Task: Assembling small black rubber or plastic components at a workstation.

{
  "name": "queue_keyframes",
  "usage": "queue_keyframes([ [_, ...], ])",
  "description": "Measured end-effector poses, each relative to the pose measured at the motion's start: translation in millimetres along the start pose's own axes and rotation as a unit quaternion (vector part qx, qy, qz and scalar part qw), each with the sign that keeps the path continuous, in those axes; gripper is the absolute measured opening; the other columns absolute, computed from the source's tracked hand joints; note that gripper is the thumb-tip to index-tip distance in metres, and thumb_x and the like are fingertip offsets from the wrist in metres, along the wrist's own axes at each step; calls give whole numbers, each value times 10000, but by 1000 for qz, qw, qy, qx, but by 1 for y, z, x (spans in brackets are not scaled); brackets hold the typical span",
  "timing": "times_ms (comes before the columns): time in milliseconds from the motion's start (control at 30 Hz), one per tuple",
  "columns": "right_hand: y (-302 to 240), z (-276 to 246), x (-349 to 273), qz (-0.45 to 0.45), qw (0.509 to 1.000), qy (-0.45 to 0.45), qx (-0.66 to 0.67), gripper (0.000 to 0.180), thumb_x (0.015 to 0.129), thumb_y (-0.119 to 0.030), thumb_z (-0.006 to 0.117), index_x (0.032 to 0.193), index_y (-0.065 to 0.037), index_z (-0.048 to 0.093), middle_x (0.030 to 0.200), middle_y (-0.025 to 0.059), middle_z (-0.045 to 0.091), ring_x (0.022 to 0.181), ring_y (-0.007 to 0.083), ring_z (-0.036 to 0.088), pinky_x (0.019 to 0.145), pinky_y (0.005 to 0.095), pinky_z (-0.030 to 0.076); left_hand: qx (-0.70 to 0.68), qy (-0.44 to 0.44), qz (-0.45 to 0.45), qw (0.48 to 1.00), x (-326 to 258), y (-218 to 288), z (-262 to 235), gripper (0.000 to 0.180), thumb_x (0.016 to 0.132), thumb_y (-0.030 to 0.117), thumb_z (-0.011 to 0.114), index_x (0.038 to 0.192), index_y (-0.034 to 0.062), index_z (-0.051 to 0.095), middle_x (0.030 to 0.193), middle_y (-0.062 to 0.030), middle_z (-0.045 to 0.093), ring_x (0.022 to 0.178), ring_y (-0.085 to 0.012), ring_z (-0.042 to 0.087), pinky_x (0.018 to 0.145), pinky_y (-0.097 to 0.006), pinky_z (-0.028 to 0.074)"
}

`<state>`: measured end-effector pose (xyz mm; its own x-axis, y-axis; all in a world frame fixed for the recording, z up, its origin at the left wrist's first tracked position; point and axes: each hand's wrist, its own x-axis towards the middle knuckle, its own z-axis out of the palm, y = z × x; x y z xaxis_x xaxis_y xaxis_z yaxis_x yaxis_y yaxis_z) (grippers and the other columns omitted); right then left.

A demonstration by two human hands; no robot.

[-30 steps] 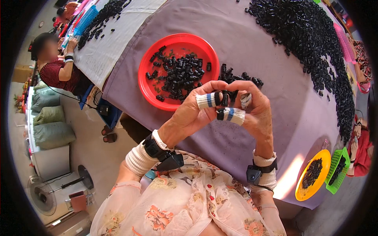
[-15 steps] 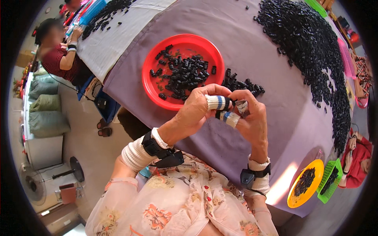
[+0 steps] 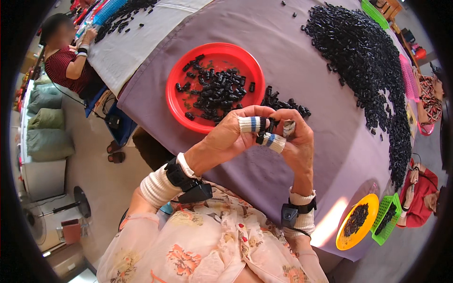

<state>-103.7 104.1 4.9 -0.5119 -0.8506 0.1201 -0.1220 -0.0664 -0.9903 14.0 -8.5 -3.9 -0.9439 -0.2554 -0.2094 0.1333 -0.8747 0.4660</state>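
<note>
Both my hands meet above the table's front part, fingertips closed together around a small black plastic piece (image 3: 271,124), mostly hidden by the fingers. My left hand (image 3: 222,141) pinches it from the left, a white knit sleeve with a blue stripe (image 3: 250,124) on one digit. My right hand (image 3: 301,146) closes on it from the right, wearing a similar finger sleeve (image 3: 272,141). A small silvery-grey scrap (image 3: 289,127) shows at my right fingers; its kind is unclear. Just beyond lies a red round tray (image 3: 174,101) holding many small black fittings (image 3: 219,89).
Loose black fittings (image 3: 285,104) lie right of the red tray. A large heap of them (image 3: 358,56) covers the table's far right. A yellow plate (image 3: 347,243) and green basket (image 3: 381,233) stand at the lower right. Another person (image 3: 66,61) sits at the far left.
The whole view has shifted slightly, the scene moving a little left. Both hands stay together on the small black piece, with the fingers slightly rearranged.
</note>
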Motion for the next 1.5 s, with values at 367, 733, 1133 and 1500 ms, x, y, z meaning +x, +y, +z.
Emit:
queue_keyframes([
  [367, -6, -9, 1, 49, 992, -24, -116, 366, 614, -228, 779, 747, -18, 510, 561, 22, 475, 515, 83, 423, 476, 244, 362, 26, -12, 10, 1000, 3, 1, 0, 323, 837, 114, 567, 1128, -22, 526, 886, -52, 638, 849, -143, 615, 809, -293, 488],
  [733, -4, -13, 5, 47, 987, -76, -130, 450, 608, -352, 784, 703, -5, 514, 550, 48, 482, 497, 129, 429, 472, 280, 368, 73, 18, 7, 997, 4, 1, 5, 301, 817, 126, 608, 1087, 4, 554, 891, -64, 640, 843, -141, 622, 778, -276, 495],
  [1133, 10, -11, 4, 37, 993, -93, -62, 368, 663, -295, 757, 767, -15, 542, 549, 14, 456, 511, 92, 414, 471, 258, 355, 132, 38, 27, 990, 5, 1, 8, 263, 833, 117, 589, 1065, -6, 566, 928, -63, 622, 823, -118, 607, 748, -247, 501],
  [1500, 10, -5, 5, 113, 990, 42, 71, 162, 811, -198, 591, 825, -42, 549, 545, -43, 450, 438, 34, 412, 389, 205, 304, 466, 110, 174, 860, -8, 26, 8, 189, 845, 41, 533, 1014, -3, 603, 903, -38, 583, 808, -94, 554, 769, -231, 464],
])
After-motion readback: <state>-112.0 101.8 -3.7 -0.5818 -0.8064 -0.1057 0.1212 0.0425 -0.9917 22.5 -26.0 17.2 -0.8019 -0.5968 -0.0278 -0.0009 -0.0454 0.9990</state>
